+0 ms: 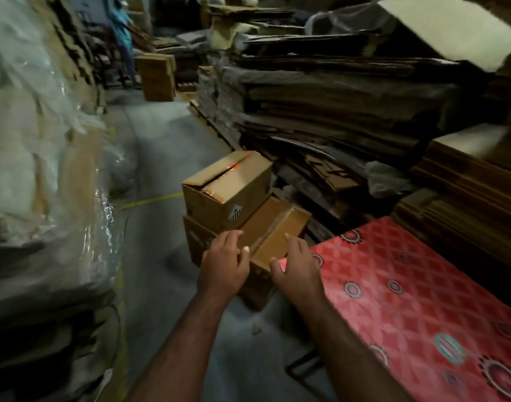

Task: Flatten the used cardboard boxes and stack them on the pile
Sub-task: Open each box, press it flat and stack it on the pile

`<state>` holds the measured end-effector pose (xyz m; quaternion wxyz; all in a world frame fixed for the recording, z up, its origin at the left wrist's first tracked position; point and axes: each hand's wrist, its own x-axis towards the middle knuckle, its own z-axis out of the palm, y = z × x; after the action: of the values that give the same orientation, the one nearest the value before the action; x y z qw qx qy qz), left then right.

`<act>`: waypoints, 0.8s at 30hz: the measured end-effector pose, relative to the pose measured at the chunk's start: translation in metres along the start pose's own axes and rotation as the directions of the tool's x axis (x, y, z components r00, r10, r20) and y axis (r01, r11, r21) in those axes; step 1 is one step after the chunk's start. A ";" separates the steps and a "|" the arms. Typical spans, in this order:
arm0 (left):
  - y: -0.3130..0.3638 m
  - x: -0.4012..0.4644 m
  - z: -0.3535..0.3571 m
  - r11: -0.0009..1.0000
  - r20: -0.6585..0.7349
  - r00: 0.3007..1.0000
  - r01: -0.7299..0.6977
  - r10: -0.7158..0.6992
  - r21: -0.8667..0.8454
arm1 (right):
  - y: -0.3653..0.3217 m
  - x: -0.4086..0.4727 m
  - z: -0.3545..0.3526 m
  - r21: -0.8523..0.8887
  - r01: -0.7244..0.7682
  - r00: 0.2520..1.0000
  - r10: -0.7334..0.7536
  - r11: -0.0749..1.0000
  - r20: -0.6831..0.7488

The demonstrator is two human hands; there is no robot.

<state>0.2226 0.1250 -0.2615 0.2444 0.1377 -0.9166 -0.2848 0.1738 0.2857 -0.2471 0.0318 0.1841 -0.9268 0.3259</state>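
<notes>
Left hand (224,261) and right hand (296,264), fingers spread and gripping nothing, hover over the lower box (273,227); a smaller box (225,187) sits on top.

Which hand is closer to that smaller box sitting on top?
Left. The left hand reaches just below the smaller box, at its near corner. The right hand hovers farther right, over the lower box.
</notes>
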 end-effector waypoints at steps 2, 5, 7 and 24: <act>-0.014 0.025 0.009 0.999 0.021 1.000 0.014 -0.015 0.039 | 0.002 0.031 0.014 0.021 -0.016 1.000 0.016 1.000 0.020; -0.033 0.075 0.023 0.996 0.055 0.998 0.011 -0.016 0.088 | 0.008 0.085 0.030 0.031 -0.028 0.999 0.027 0.999 0.045; -0.044 0.109 0.030 0.993 0.074 0.997 0.004 -0.013 0.114 | 0.010 0.121 0.038 0.033 -0.037 0.998 0.036 0.999 0.052; -0.325 0.406 0.124 0.965 0.416 0.901 0.008 -0.121 0.263 | -0.021 0.403 0.280 0.020 -0.432 0.882 0.418 0.902 0.219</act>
<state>-0.1483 -0.2378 -0.3918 0.0079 0.1324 -0.9716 -0.1960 -0.1764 -0.0311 -0.3820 -0.1444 0.0108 -0.9310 0.3351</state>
